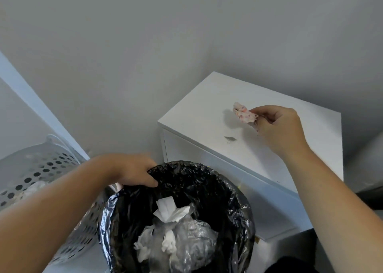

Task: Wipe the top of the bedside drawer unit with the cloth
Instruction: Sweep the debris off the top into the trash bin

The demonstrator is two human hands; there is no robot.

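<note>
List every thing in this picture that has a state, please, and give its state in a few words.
cloth: crumpled, pinched in the right hand, raised above the top
right hand: shut on the cloth
left hand: gripping the bin's rim
drawer unit: drawer shut, top bears a dark smudge
bin: open, black liner, partly filled with tissues
perforated basket: open, something white inside

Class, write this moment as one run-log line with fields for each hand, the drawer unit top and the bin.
left hand: holds bin rim | right hand: pinches cloth above drawer unit top | top: dark smudge
</note>
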